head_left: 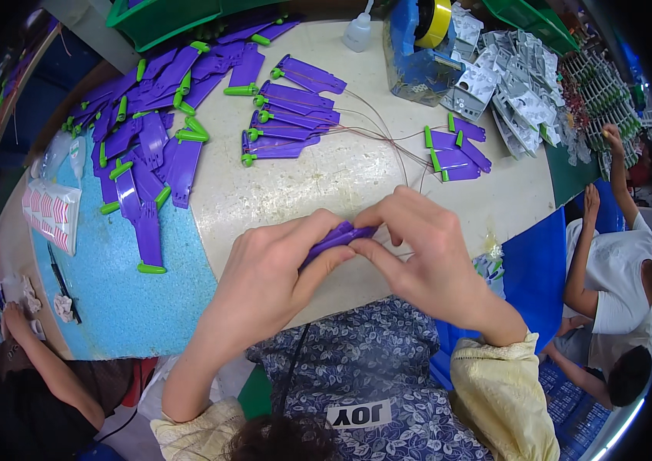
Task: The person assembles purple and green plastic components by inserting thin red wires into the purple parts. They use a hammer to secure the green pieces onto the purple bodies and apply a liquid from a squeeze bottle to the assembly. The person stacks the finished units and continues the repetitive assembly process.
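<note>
Above the near edge of the table, both hands hold a small purple plastic part (pixel 341 237) between them. My left hand (pixel 268 269) pinches its left end with thumb and fingers. My right hand (pixel 427 253) grips the other end between thumb and forefinger. Fingers hide much of the part, so its full shape does not show. Beyond the hands lie several flat purple wing-like pieces (pixel 295 107) with green tips, in a stack. Thin wires (pixel 378 127) run from them to a smaller group of purple-and-green pieces (pixel 457 159) on the right.
A heap of purple pieces with green ends (pixel 153 142) covers the left, partly over a blue mat (pixel 134 307). Far back stand a white squeeze bottle (pixel 357 34) and a blue tape dispenser (pixel 418 69). Grey plastic housings (pixel 522 96) pile up at right. People sit on both sides.
</note>
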A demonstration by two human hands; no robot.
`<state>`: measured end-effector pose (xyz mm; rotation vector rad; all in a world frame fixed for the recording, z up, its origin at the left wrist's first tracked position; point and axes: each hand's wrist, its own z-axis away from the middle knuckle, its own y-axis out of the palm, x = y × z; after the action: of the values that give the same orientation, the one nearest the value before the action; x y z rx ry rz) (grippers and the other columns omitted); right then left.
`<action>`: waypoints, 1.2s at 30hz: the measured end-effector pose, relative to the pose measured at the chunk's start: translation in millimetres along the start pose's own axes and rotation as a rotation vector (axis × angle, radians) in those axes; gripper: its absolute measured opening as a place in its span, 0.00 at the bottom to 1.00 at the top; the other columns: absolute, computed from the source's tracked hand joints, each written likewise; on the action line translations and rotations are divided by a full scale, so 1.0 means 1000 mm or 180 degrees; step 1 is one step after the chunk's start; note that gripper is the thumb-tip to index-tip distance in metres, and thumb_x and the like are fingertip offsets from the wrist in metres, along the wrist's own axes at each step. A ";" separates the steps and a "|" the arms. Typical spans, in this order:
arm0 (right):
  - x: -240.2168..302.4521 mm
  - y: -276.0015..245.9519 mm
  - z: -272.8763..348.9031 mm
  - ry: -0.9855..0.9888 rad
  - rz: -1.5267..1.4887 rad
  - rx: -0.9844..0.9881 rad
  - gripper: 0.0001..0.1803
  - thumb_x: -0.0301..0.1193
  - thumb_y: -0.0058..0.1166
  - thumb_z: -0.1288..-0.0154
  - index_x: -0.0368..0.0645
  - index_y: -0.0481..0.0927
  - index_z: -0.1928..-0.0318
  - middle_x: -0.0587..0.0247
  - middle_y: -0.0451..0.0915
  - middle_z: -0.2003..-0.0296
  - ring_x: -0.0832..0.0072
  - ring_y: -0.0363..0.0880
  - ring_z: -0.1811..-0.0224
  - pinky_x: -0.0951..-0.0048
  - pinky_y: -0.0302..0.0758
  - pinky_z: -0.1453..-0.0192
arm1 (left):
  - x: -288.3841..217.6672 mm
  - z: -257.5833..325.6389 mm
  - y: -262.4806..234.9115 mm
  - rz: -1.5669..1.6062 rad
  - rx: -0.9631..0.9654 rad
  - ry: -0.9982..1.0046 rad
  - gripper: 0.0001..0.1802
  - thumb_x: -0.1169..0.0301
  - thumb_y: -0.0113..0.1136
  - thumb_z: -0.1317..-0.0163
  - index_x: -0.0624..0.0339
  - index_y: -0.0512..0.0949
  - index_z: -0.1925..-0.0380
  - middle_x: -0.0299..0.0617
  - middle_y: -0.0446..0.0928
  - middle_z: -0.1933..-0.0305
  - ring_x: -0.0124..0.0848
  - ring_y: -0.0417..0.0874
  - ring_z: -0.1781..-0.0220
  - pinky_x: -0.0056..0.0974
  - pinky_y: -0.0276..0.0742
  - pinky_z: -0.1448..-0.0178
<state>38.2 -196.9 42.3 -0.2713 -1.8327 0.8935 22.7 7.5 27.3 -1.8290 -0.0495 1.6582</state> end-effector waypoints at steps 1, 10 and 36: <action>-0.002 0.000 -0.002 0.0054 -0.0066 -0.0185 0.11 0.23 0.68 0.46 0.36 0.83 0.61 0.56 0.77 0.75 0.62 0.77 0.73 0.63 0.72 0.68 | -0.001 0.000 0.000 0.0315 0.0029 -0.0285 0.12 0.70 0.62 0.34 0.65 0.78 0.54 0.44 0.83 0.70 0.26 0.81 0.74 0.33 0.74 0.68; -0.014 -0.022 -0.003 0.0176 -0.0216 -0.0364 0.04 0.20 0.68 0.44 0.36 0.87 0.66 0.63 0.73 0.78 0.77 0.70 0.78 0.73 0.65 0.75 | 0.010 0.005 0.001 0.3073 0.0295 -0.1551 0.13 0.64 0.58 0.27 0.67 0.76 0.57 0.43 0.81 0.74 0.24 0.76 0.82 0.27 0.69 0.79; -0.129 -0.067 0.026 0.1060 0.1467 -0.1165 0.14 0.21 0.65 0.44 0.35 0.83 0.56 0.52 0.79 0.65 0.57 0.78 0.61 0.63 0.75 0.53 | 0.021 0.067 0.018 -0.1058 -0.0704 -0.0214 0.09 0.70 0.67 0.39 0.60 0.78 0.62 0.43 0.82 0.70 0.39 0.85 0.74 0.40 0.76 0.73</action>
<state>86.6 -326.9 -7.8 -1.0429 -1.6318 0.7527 -40.8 32.5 1.5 -1.8049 -0.5557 1.5223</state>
